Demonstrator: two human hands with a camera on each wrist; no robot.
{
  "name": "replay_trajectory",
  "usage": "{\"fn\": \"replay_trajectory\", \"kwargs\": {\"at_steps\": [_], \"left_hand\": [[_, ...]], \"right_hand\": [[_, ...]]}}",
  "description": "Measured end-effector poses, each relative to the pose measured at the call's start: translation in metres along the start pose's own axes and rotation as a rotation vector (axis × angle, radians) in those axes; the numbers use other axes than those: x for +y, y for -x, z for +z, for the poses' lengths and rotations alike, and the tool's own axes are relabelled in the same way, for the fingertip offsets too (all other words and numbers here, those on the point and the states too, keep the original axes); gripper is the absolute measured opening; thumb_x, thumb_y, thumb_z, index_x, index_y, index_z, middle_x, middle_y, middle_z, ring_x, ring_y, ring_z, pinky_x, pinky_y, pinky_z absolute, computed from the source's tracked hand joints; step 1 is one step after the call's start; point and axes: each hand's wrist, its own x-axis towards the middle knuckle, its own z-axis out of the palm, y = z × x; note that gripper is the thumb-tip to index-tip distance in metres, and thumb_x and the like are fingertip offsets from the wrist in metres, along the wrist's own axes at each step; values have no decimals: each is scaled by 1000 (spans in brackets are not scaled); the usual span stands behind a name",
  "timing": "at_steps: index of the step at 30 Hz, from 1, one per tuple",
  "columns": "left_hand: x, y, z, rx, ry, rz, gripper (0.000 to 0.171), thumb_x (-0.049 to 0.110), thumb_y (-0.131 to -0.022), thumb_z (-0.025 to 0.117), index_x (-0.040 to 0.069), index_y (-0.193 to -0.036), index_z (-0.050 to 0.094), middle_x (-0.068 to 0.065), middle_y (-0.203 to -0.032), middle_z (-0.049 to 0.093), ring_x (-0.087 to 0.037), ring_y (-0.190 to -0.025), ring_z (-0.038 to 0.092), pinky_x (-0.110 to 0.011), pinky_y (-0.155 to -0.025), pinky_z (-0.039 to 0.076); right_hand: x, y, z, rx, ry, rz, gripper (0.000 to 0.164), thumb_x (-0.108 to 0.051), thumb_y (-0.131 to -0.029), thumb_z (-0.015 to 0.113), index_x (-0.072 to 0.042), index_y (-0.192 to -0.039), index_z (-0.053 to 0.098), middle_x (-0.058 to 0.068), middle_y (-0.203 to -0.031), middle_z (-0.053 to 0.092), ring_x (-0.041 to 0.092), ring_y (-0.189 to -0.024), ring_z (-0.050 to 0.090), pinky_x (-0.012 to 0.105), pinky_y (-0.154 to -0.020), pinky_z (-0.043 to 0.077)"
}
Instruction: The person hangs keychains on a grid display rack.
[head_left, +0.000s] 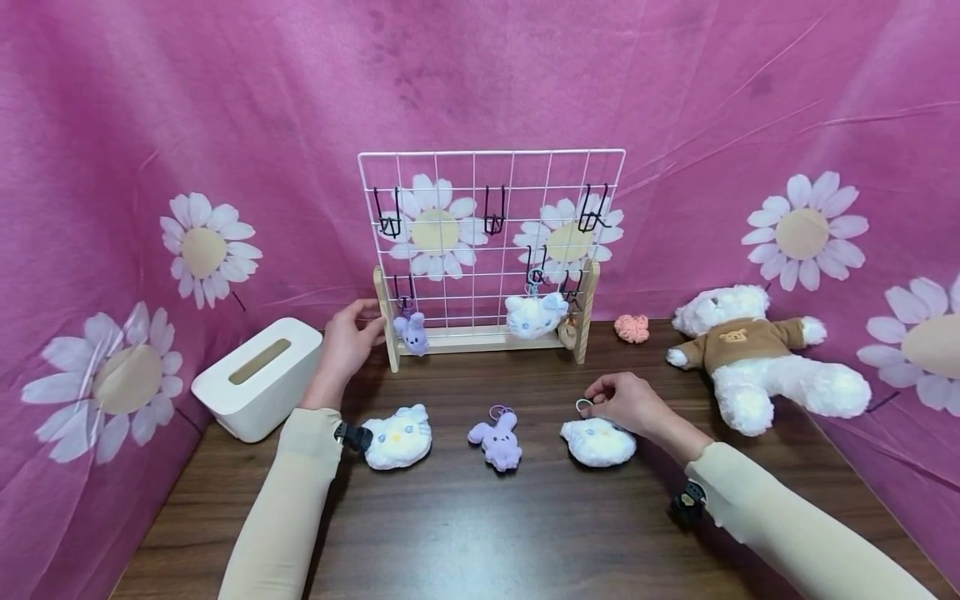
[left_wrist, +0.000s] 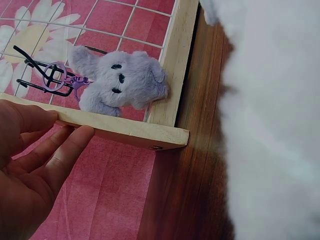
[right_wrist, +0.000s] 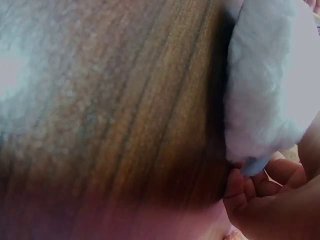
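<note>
In the head view my left hand (head_left: 351, 343) holds the left wooden post (head_left: 386, 321) of a white grid rack (head_left: 474, 152). The left wrist view has its thumb on one side of that post (left_wrist: 125, 127) and fingers on the other. Beside it a purple bunny keychain (left_wrist: 127, 80) hangs from a black hook. My right hand (head_left: 630, 406) pinches at the ring (head_left: 583, 406) of a white cat-head plush keychain (head_left: 598, 442) lying on the table. From the right wrist, fingertips (right_wrist: 234, 184) touch a light blue piece (right_wrist: 255, 166) at the plush's edge (right_wrist: 270, 85).
Another white cat plush (head_left: 397, 439) and a purple bunny (head_left: 498, 442) lie on the table. A white cat keychain (head_left: 536, 317) and a brown one (head_left: 567, 332) hang on the rack. A tissue box (head_left: 258, 379) stands left; a teddy bear (head_left: 750, 350) and pink clip (head_left: 632, 328) lie right.
</note>
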Motion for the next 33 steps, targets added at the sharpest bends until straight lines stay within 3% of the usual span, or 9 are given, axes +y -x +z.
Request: {"fn": "replay_trajectory", "kwargs": {"at_steps": [4,10,17,26,33], "left_hand": [[0,0,0,0,-5,0,40,11,-113,67,-2,-151,64,-28,-138,73,-42,-119,77,-28,-88,75],[-1,-1,-1,4,-6,4,40,11,-113,67,-2,-150,64,-28,-138,73,-42,-119,77,-24,-85,74],[1,3,0,-3,-1,-5,41,11,-113,66,-2,-152,63,-29,-139,72,-43,-122,76,-33,-93,74],[1,2,-1,1,-1,-1,40,11,-113,67,-2,-151,64,-28,-139,72,-41,-122,75,-29,-92,74],[0,1,0,-2,10,6,41,11,-113,67,-3,-151,64,-30,-139,72,-43,-122,76,-29,-92,74]], "right_hand": [[-1,0,1,3,11,-1,22,-21,-90,92,-6,-102,80,1,-87,74,13,-81,63,25,-73,52],[-4,0,1,15,28,-7,23,-20,-88,92,-6,-101,79,2,-88,75,13,-81,63,27,-74,52],[-4,-3,1,11,58,-12,24,-20,-89,92,-6,-101,76,2,-89,74,14,-83,64,27,-75,53],[-2,-5,-2,23,65,-45,19,-17,-90,89,-6,-99,76,2,-87,73,13,-80,63,26,-73,52],[4,-5,-4,23,33,-30,13,-23,-101,82,-11,-98,81,0,-87,73,14,-82,62,26,-75,50]]}}
